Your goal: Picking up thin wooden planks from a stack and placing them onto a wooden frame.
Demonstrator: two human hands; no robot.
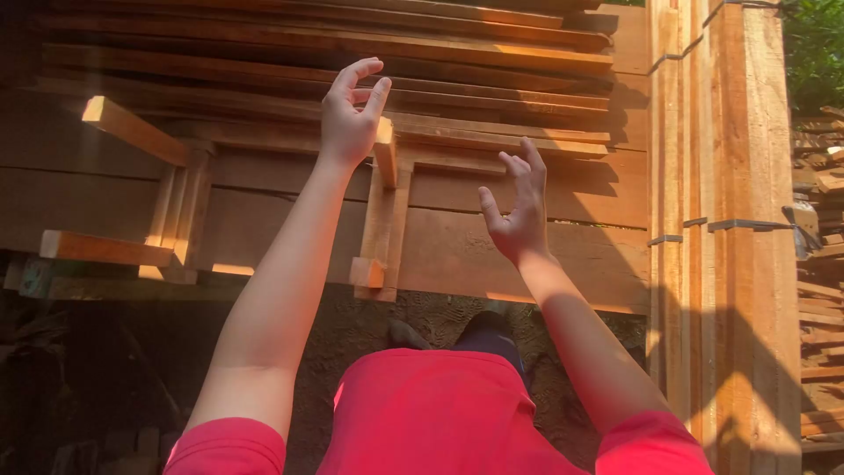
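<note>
Both hands are hovering open and empty over stacked planks [492, 255]. The left hand [350, 114], fingers curled loosely, is hanging just left of the small wooden frame [384, 220] lying on the planks; the right hand [519, 211] is spreading its fingers just right of it.

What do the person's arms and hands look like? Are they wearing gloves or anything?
No gloves. Both the left hand and the right hand are bare, with no rings, watch or bracelet showing. The forearms are bare too. Short red sleeves cover only the upper arms, part of a plain red shirt.
</note>
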